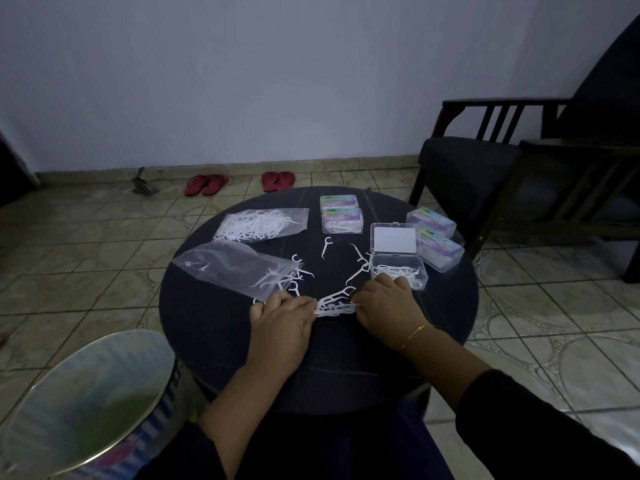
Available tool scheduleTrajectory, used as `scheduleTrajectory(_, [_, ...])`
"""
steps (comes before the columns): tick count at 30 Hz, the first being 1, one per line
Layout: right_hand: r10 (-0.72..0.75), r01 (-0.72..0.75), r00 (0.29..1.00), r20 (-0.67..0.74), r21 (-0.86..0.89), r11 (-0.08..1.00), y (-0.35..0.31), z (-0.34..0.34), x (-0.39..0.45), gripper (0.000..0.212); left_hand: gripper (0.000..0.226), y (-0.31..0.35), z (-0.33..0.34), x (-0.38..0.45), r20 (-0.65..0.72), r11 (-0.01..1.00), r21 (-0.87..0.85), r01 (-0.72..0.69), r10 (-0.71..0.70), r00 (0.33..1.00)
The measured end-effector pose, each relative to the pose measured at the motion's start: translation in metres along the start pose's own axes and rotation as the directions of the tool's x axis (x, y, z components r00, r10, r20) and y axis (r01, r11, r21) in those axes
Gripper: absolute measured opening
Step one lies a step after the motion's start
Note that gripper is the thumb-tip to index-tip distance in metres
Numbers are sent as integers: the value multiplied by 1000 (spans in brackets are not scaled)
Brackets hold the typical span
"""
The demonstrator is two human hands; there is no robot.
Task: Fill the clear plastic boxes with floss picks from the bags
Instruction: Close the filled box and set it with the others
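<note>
A round dark table (207,341) stands on tiled floor (86,244) by a pale wall (242,81). Left hand (282,323) and right hand (388,306) pinch a floss-pick bundle (334,306) between them, near the open box (398,271). Fingertips hidden; dim light.

**A dim room with a tiled floor**

A plain pale wall (242,81) fills the top. The floor (86,244) has beige tiles. A dark wooden armchair (502,168) sits at 3 o'clock. Two pairs of red flip-flops (206,184) lie at 11 o'clock.
</note>
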State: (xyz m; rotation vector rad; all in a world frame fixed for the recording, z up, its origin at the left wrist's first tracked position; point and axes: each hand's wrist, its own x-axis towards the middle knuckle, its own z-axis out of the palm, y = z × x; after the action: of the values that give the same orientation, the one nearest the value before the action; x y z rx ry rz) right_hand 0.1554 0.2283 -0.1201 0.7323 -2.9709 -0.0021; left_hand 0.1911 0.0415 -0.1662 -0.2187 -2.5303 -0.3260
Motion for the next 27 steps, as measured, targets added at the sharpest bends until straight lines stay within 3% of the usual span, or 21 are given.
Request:
scheduleTrajectory(7, [32,-32,999,3,1,999,25,-21,1,32,25,2,-4,7,190,996,86,-27,10,982])
scheduleTrajectory(12, [175,-175,984,-27,-31,984,51,-33,12,30,36,4,-14,25,347,995,97,-29,-7,938])
scheduleTrajectory(17, [299,-303,953,-58,-71,950,73,-40,23,32,42,7,-21,47,503,971,228,-67,-59,862])
scheduleTrajectory(23, [320,-317,947,8,-118,941,81,-27,29,35,33,15,-26,55,567,946,306,-111,-87,819])
scheduleTrajectory(27, [234,-229,969,75,-69,971,80,-18,29,34,12,18,-18,47,455,890,348,-293,113,883])
